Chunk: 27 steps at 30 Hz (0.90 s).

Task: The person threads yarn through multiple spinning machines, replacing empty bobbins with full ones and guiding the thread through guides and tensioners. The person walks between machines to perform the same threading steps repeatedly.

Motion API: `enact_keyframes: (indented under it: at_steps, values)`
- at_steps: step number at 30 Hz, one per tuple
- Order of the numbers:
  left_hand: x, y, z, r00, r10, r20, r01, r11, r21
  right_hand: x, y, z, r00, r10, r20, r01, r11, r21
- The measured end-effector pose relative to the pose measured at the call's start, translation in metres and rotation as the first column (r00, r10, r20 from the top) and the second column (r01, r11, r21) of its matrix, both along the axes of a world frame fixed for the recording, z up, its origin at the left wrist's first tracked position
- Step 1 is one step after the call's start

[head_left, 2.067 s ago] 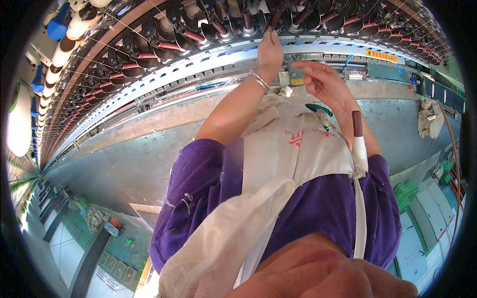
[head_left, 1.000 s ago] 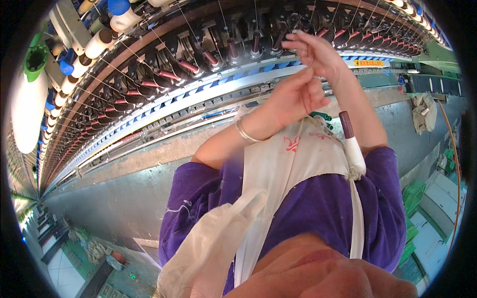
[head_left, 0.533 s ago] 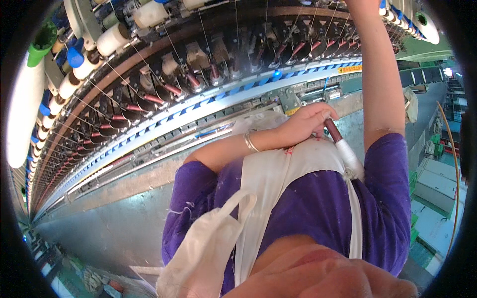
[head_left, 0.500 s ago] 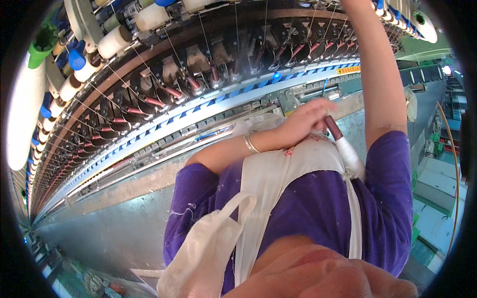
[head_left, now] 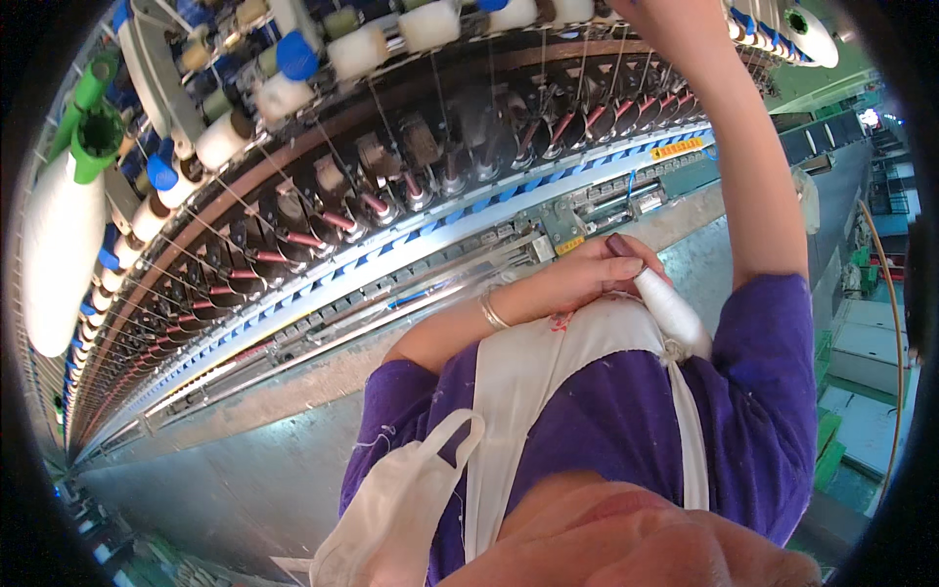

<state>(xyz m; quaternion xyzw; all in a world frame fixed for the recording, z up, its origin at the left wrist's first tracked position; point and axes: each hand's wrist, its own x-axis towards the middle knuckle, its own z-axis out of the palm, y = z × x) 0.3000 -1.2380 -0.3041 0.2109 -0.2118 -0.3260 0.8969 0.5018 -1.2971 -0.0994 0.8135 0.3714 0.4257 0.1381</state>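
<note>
One white bobbin (head_left: 665, 303) with a dark tip sits against the person's chest, the left hand (head_left: 597, 279) closed around its upper end. Their right hand (head_left: 650, 12) reaches up past the frame's edge (grip hidden). A small yellow label (head_left: 677, 149) marks the spinning machine's blue rail (head_left: 489, 210).

The left hand (head_left: 597, 279) rests curled against the chest, elbow bent, forearm across the body. The right arm reaches straight up (its hand runs out of view at the top).
</note>
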Motion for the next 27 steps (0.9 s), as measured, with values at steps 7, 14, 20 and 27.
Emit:
enact_keyframes:
  at_steps: [7, 14, 20, 27]
  values:
    - [0.038, -0.069, -0.022, 0.922, 0.103, -0.373, -0.076, 0.993, 0.087, -0.104, -0.213, -0.036, 0.587, 0.126, -0.8, 0.118, 0.964, 0.239]
    - [0.068, -0.261, -0.061, 0.914, -0.185, -0.361, 0.267, 0.944, 0.192, -0.223, -0.441, -0.106, 0.227, 0.376, -0.898, 0.662, 0.617, 0.426]
    - [0.099, -0.407, -0.095, 0.964, -0.265, 0.013, 0.115, 0.46, 0.88, -0.294, -0.634, -0.156, 0.084, 0.005, -0.996, 0.819, 0.57, 0.072]
    - [0.198, -0.411, -0.158, 1.0, -0.016, -0.002, 0.006, 0.225, 0.974, -0.295, -0.738, -0.322, -0.576, 0.028, -0.817, 0.555, 0.747, -0.366]
